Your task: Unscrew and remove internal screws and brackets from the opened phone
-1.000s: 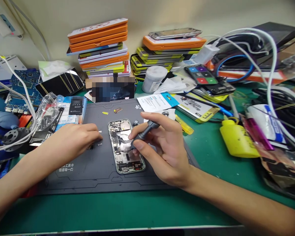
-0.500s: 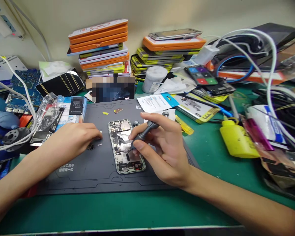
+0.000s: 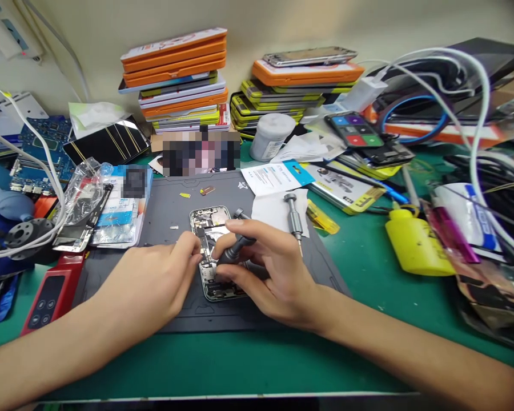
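Observation:
An opened phone (image 3: 209,220), its circuit board and metal parts bare, lies on the dark grey work mat (image 3: 163,200). My right hand (image 3: 274,268) is closed around a dark grey screwdriver (image 3: 239,245), held tilted over the phone; its tip is hidden behind my fingers. At the phone's left edge, my left hand (image 3: 163,274) is pinched, fingertips close to the board. Whatever those fingertips hold, if anything, is too small to make out. Left of the phone is a small metal piece (image 3: 174,228). A second grey screwdriver (image 3: 293,217) rests on white paper (image 3: 274,208) to the right.
Stacked orange cases (image 3: 175,63) stand against the wall. A white jar (image 3: 272,137) is behind the mat, and a yellow bottle (image 3: 415,242) stands at right. White cables (image 3: 482,114) loop over the right side. A red device (image 3: 53,294) lies at the mat's left edge.
My left hand has moved right, from the small parts on the mat to the phone's edge. My right hand has shifted slightly left and down with the screwdriver, uncovering the second one.

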`<move>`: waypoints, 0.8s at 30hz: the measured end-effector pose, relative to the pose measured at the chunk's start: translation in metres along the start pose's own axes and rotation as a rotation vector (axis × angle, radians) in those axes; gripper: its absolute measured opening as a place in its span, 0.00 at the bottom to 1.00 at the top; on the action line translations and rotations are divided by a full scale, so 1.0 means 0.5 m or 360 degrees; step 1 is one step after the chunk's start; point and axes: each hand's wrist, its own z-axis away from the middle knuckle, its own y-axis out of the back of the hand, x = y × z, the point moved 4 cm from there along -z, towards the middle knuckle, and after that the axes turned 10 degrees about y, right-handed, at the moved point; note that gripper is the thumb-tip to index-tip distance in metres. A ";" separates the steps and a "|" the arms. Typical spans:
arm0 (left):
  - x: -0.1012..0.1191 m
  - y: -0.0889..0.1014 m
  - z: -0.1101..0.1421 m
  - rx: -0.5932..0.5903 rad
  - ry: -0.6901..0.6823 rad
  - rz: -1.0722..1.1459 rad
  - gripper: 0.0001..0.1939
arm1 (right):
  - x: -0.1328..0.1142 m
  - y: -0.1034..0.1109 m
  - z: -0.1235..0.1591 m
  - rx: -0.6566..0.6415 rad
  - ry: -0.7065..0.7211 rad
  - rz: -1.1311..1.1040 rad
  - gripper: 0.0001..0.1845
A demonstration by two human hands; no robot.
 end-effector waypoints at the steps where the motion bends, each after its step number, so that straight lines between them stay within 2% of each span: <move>1: 0.001 -0.011 -0.001 -0.0131 0.0056 0.0006 0.12 | 0.000 -0.002 0.000 -0.0015 0.0021 -0.0011 0.38; 4: 0.002 -0.030 -0.005 -0.0423 0.0173 -0.0009 0.11 | -0.001 -0.009 0.001 -0.0043 0.0050 -0.0031 0.39; 9: 0.006 -0.034 -0.008 -0.0633 0.0232 -0.0057 0.12 | -0.002 -0.010 0.000 -0.0018 0.0067 0.0010 0.39; 12: 0.006 -0.036 -0.010 -0.0645 0.0248 -0.0028 0.12 | 0.003 -0.004 -0.001 0.0077 -0.0061 -0.0026 0.37; 15: 0.005 -0.042 -0.009 -0.0640 0.0246 0.0011 0.11 | 0.008 -0.005 0.000 0.0082 -0.0146 -0.0012 0.35; 24: 0.011 -0.057 -0.010 -0.0653 0.0293 -0.0039 0.17 | 0.015 -0.019 -0.002 -0.0068 -0.0070 0.0100 0.38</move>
